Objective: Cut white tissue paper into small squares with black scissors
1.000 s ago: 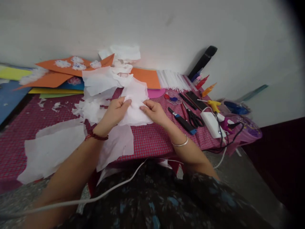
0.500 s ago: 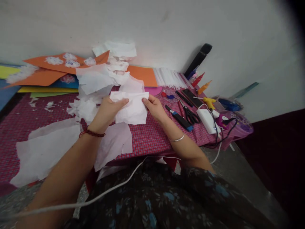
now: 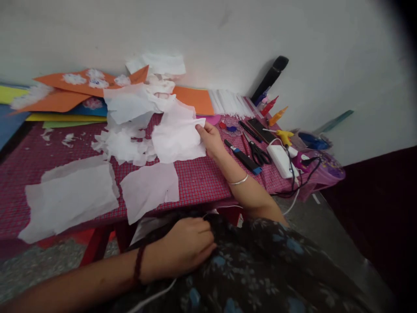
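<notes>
My right hand (image 3: 211, 138) pinches the upper right corner of a white tissue paper sheet (image 3: 179, 137), which hangs over the checked tablecloth. Down by the dark floral clothing, my left hand (image 3: 182, 245) is closed over a white cable (image 3: 153, 298). The cable runs in under this hand and comes out beyond its knuckles; the fingertips are partly hidden. Left of the held sheet lies a heap of crumpled white tissue (image 3: 120, 148). Two more pieces lie nearer the front edge, a wide tissue sheet (image 3: 71, 195) and a smaller tissue piece (image 3: 151, 189).
Orange paper shapes (image 3: 71, 102) with white tufts lie along the wall. To the right are a utility knife (image 3: 244, 158), black-handled scissors (image 3: 260, 154), a phone (image 3: 260, 130), a yellow glue gun (image 3: 285, 137) and a white power bank (image 3: 282, 161). White strips (image 3: 230, 103) lie behind.
My left hand has let go of the tissue paper and dropped to my lap, closing over the white cable. My right hand still holds the sheet by its corner.
</notes>
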A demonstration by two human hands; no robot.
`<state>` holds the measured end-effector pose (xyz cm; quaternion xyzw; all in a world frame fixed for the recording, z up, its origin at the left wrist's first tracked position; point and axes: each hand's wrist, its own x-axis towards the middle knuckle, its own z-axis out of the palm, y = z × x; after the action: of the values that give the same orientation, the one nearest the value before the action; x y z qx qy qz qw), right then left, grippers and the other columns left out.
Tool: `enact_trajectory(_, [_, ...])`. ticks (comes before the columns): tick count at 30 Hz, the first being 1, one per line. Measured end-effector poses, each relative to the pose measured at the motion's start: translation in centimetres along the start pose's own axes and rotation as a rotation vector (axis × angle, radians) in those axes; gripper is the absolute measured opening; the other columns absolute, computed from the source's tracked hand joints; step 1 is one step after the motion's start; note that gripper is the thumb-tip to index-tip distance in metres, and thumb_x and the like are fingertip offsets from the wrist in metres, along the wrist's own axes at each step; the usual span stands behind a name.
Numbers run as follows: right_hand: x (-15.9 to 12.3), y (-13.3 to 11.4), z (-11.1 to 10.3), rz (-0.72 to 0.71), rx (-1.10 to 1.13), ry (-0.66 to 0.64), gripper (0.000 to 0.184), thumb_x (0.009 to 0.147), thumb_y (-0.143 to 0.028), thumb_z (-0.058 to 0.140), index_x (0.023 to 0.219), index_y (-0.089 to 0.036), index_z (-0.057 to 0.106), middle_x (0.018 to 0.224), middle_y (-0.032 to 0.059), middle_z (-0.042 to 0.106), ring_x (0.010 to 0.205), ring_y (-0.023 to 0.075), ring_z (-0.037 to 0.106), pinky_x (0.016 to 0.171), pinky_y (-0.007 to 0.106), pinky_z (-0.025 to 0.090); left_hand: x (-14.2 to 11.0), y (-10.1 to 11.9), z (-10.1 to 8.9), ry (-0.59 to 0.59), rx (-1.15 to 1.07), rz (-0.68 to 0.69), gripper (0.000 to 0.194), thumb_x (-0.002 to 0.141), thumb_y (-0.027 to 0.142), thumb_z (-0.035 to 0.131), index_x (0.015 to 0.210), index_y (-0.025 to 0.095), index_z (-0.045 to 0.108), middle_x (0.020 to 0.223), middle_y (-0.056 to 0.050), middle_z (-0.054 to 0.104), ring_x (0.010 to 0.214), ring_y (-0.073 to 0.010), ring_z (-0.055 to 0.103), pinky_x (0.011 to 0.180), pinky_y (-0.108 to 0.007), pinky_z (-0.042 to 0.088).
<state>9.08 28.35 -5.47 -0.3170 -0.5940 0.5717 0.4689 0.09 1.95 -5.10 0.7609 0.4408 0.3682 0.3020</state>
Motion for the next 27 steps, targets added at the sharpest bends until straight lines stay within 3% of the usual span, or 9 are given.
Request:
enact_trajectory(2, [-0.2, -0.1, 0.1, 0.006, -0.01, -0.002, 0.016, 0.09, -0.038, 0.065, 0.088, -0.021, 0.064, 0.076, -0.0011, 0.06, 0.073, 0.0145, 0.054, 0.07, 0.029, 0.048, -1.4, -0.1, 1.5, -0.155, 0.003, 0.022, 0.024, 0.093, 0.018, 0.058, 0.069, 0.019, 0.059, 0.067, -0.001, 0.063, 0.059, -0.0145, 0.059, 0.055, -0.026, 0.047])
enact_trajectory(5, [-0.5, -0.4, 0.1, -0.002, -0.059, -0.041, 0.017, 0.091, -0.036, 0.064, 0.083, -0.022, 0.061, 0.073, -0.0017, 0.054, 0.07, 0.0141, 0.049, 0.066, 0.028, 0.044, -0.8, -0.5, -0.5, -0.147, 0.086, -0.006, 0.029, 0.102, 0.017, 0.046, 0.078, 0.017, 0.062, 0.075, -0.003, 0.066, 0.066, -0.0141, 0.06, 0.061, -0.027, 0.046])
enact_trajectory(8, [-0.8, -0.9, 0.0, -0.078, -0.111, -0.072, 0.018, 0.091, -0.031, 0.062, 0.078, -0.022, 0.056, 0.071, -0.0028, 0.049, 0.067, 0.013, 0.044, 0.062, 0.027, 0.039, 2.2, -0.4, -5.3, 0.018, 0.208, 0.052, 0.028, 0.103, 0.019, 0.044, 0.081, 0.017, 0.061, 0.077, -0.003, 0.066, 0.07, -0.0146, 0.06, 0.066, -0.028, 0.047])
enact_trajectory(11, [-1.2, -1.7, -0.2, -0.159, -0.183, -0.123, 0.017, 0.09, -0.029, 0.061, 0.077, -0.021, 0.054, 0.07, -0.0035, 0.047, 0.066, 0.0121, 0.042, 0.062, 0.027, 0.037, 6.0, -0.9, -9.5, 0.351, 0.352, 0.091, 0.01, 0.096, 0.019, 0.055, 0.093, 0.018, 0.064, 0.085, -0.004, 0.068, 0.074, -0.016, 0.063, 0.069, -0.03, 0.049])
enact_trajectory(13, [-1.6, -2.3, -0.2, -0.211, -0.258, -0.174, 0.013, 0.091, -0.029, 0.059, 0.081, -0.02, 0.057, 0.072, -0.003, 0.051, 0.067, 0.0121, 0.045, 0.064, 0.028, 0.038, 8.6, -1.9, -11.0, 0.443, 0.347, 0.04, 0.025, 0.087, 0.022, 0.064, 0.112, 0.018, 0.065, 0.093, -0.005, 0.069, 0.067, -0.0152, 0.062, 0.063, -0.03, 0.048])
enact_trajectory(16, [-2.3, -3.1, -0.1, -0.286, -0.395, -0.237, 0.009, 0.091, -0.024, 0.055, 0.086, -0.019, 0.061, 0.075, -0.0017, 0.058, 0.069, 0.0123, 0.049, 0.066, 0.028, 0.039, 11.7, -3.9, -11.4, 0.372, 0.148, -0.08, 0.055, 0.08, 0.023, 0.069, 0.134, 0.019, 0.058, 0.108, -0.009, 0.071, 0.055, -0.0121, 0.059, 0.052, -0.028, 0.045])
enact_trajectory(19, [-2.9, -3.5, -0.1, -0.339, -0.492, -0.258, 0.011, 0.092, -0.023, 0.053, 0.085, -0.02, 0.061, 0.076, -0.0007, 0.061, 0.071, 0.0124, 0.052, 0.068, 0.028, 0.039, 13.3, -5.4, -10.7, 0.318, 0.082, -0.088, 0.03, 0.082, 0.024, 0.067, 0.111, 0.02, 0.07, 0.092, -0.006, 0.074, 0.059, -0.0148, 0.062, 0.052, -0.027, 0.046])
enact_trajectory(21, [-3.0, -3.4, 0.0, -0.352, -0.489, -0.25, 0.014, 0.094, -0.028, 0.054, 0.085, -0.019, 0.06, 0.075, -0.0007, 0.059, 0.069, 0.0122, 0.05, 0.066, 0.028, 0.037, 13.6, -6.1, -10.3, 0.372, 0.049, -0.103, 0.01, 0.085, 0.028, 0.066, 0.089, 0.021, 0.071, 0.075, -0.003, 0.071, 0.062, -0.0164, 0.064, 0.053, -0.026, 0.046])
enact_trajectory(27, [-2.7, -2.8, -0.1, -0.234, -0.427, -0.361, 0.028, 0.098, -0.04, 0.052, 0.077, -0.02, 0.052, 0.068, -0.0039, 0.044, 0.064, 0.0107, 0.04, 0.061, 0.028, 0.033, 13.2, -7.7, -10.7, 0.616, -0.19, -0.165, 0.032, 0.096, 0.044, 0.063, 0.076, 0.019, 0.066, 0.061, 0.001, 0.066, 0.052, -0.0128, 0.064, 0.053, -0.026, 0.054])
